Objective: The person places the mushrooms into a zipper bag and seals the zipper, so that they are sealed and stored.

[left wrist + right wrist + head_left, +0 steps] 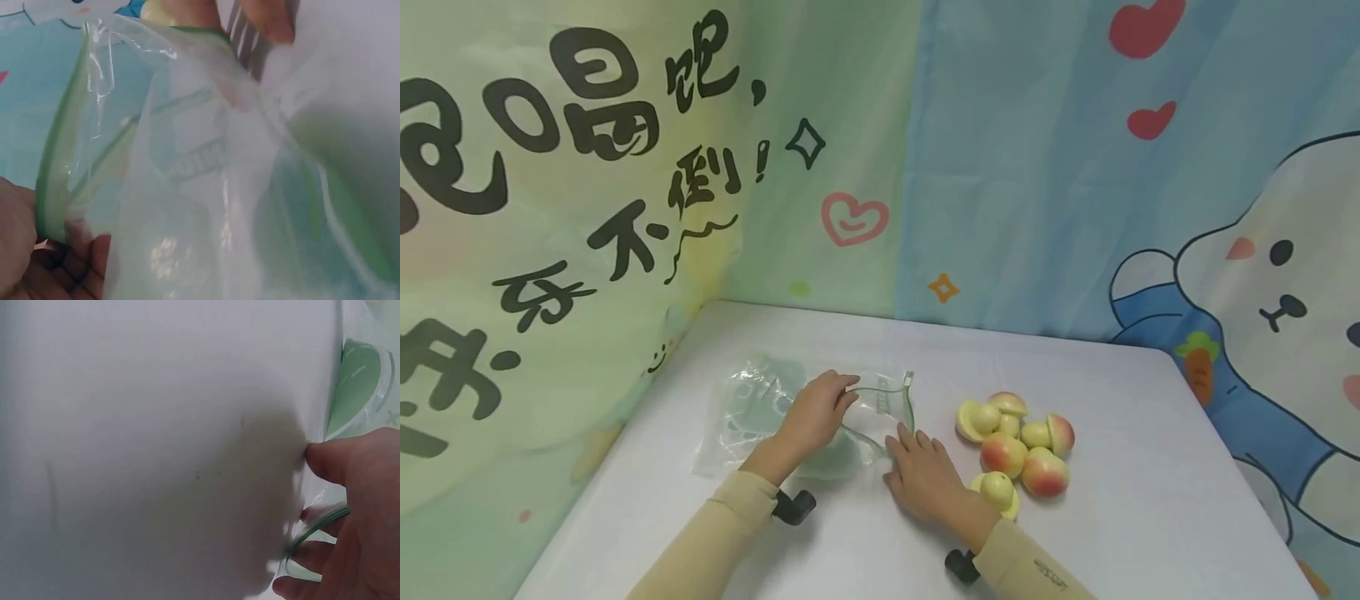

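Note:
A clear plastic zip bag [752, 417] with a green-edged mouth and pale green print lies flat on the white table, its mouth toward the right. My left hand [817, 414] pinches the upper side of the mouth between thumb and fingers and lifts it, so the mouth gapes; the left wrist view shows curled fingers [78, 269] at the green strip. At the lower right corner of the mouth, my right hand [922, 475] rests with fairly straight, spread fingers. In the right wrist view its thumb [331, 459] touches the bag's edge, with the fingertips right by the green strip.
Several red-and-yellow mushroom-shaped pieces [1045, 472] lie clustered right of the bag, some caps up, others with stems up. One piece [997, 490] sits close beside the right wrist. A printed cloth backdrop [1015, 208] stands behind the white table [1150, 500].

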Demonstrator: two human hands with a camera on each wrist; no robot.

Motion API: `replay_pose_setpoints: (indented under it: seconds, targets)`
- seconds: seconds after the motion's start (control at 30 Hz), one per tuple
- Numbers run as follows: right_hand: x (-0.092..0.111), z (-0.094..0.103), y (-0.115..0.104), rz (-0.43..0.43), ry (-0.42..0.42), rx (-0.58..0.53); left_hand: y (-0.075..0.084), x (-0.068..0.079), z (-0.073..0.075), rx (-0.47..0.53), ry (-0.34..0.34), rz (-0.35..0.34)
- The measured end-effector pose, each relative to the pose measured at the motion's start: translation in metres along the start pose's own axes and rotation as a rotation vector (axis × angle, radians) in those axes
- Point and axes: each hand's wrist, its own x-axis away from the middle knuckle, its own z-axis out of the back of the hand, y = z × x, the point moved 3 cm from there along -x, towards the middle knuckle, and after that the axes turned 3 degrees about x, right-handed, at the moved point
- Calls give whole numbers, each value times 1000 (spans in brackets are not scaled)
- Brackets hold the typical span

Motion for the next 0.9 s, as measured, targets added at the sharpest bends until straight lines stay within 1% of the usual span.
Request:
replay_pose_setpoints:
  seconds: [0.17,0.27,0.33,0.4,0.5,0.57,0.63,0.77,0.83,0.9]
  targets:
    - [-3,-6,5,-15,-2,5,-7,1,12,-58,-9,47]
    - [-4,-10,7,-17,14,-4,-16,2,13,-52,-22,105]
    - [-4,-12,7,-17,18,-17,-22,2,10,-19,-29,144]
    - [-4,-13,7,-16,15,-36,-28,3,5,40,-28,167]
    - [-4,-5,8,-17,6,-64,-28,-3,-1,138,-26,167]
    - [-3,-1,8,-17,-5,-92,-27,-8,-5,188,-31,158]
    - [0,3,7,-7,-21,-122,-26,-11,-9,222,-45,169]
    - [5,3,3,40,-37,-151,-26,-14,-16,259,-78,219]
    - [8,5,1,69,-8,-138,-27,-15,-17,261,-90,236]
    - [11,11,-1,89,48,-117,-27,-17,-18,259,-99,248]
